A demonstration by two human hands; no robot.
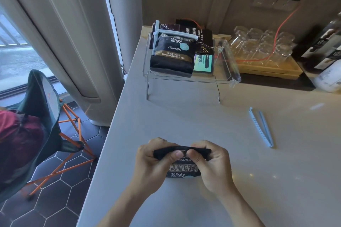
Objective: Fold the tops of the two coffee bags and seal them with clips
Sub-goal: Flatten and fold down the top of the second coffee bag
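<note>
A black coffee bag [182, 168] stands on the pale counter [184, 116] right in front of me. My left hand [153, 164] and my right hand [210, 164] both pinch its rolled-down top edge, thumbs toward me. A long light-blue clip [261, 127] lies open on the counter to the right, apart from both hands. A second black coffee bag [172, 53] stands on a clear acrylic shelf [228, 72] at the back, its folded top held by a white clip [175, 33].
More coffee packs [201, 42] sit behind the clipped bag on the shelf. Several glasses [258, 46] stand on a wooden tray [267, 70] at the back right, with an orange cable [276, 33] across them. The counter's left edge drops to a folding chair [46, 116].
</note>
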